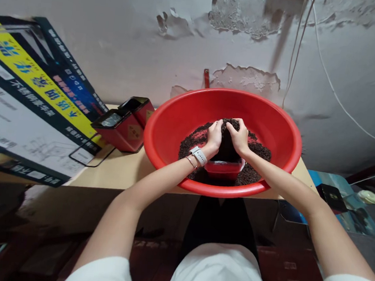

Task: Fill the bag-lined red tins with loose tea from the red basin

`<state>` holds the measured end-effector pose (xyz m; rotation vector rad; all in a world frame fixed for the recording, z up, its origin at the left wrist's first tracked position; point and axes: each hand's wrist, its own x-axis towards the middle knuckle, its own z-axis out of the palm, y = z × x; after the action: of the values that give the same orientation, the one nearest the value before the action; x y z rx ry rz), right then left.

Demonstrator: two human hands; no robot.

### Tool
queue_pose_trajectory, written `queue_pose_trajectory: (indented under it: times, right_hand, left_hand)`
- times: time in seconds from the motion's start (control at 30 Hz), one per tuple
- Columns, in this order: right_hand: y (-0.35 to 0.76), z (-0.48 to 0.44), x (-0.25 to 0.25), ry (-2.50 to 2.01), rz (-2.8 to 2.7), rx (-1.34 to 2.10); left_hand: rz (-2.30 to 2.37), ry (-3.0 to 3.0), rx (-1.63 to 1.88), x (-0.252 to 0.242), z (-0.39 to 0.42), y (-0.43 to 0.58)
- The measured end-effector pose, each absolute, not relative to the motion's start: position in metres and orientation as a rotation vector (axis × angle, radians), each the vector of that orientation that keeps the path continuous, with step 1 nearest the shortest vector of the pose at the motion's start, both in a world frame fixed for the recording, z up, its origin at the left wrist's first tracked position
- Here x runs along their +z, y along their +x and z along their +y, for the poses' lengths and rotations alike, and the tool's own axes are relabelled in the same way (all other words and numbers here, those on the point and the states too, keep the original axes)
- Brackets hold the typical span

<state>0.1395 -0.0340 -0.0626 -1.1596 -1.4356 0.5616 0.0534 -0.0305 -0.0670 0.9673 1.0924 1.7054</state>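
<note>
Both hands cupped together, arms reaching forward.
We see our left hand (214, 136) and right hand (239, 137) side by side, palms turned inward, fingers curled down and nearly touching at the tips. Both forearms are bare and converge from short white sleeves; the left wrist wears a white watch and a thin bracelet.

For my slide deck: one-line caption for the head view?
Both hands cup dark loose tea over a red tin in a basin.
</note>
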Motion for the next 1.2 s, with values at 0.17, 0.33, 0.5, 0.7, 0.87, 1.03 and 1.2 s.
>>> queue_pose_trajectory:
  times: [0.17,0.33,0.5,0.7,0.87,1.03,1.2]
  right_hand:
    - [0.147,-0.034,-0.054,-1.153,-1.496,0.575]
    - [0.154,-0.028,-0.044,-1.089,-1.571,0.625]
    - [0.157,-0.030,-0.035,-1.101,-1.617,0.645]
    - [0.161,-0.027,-0.030,-1.151,-1.482,0.650]
    - [0.165,-0.020,-0.030,-1.146,-1.388,0.667]
    - [0.166,-0.022,-0.028,-1.135,-1.338,0.713]
    - [0.166,-0.024,-0.028,-1.124,-1.346,0.712]
  left_hand:
    - [1.158,1.152,1.595,-0.066,-0.025,0.041]
    - [1.239,1.356,1.470,-0.056,-0.023,0.029]
    - [1.171,1.258,1.391,-0.047,-0.027,0.027]
    - [1.142,1.165,1.199,-0.052,-0.030,0.030]
    - [1.111,1.270,1.129,-0.056,-0.030,0.028]
    - [1.088,1.401,1.043,-0.053,-0.031,0.026]
    - [1.091,1.447,1.013,-0.050,-0.034,0.028]
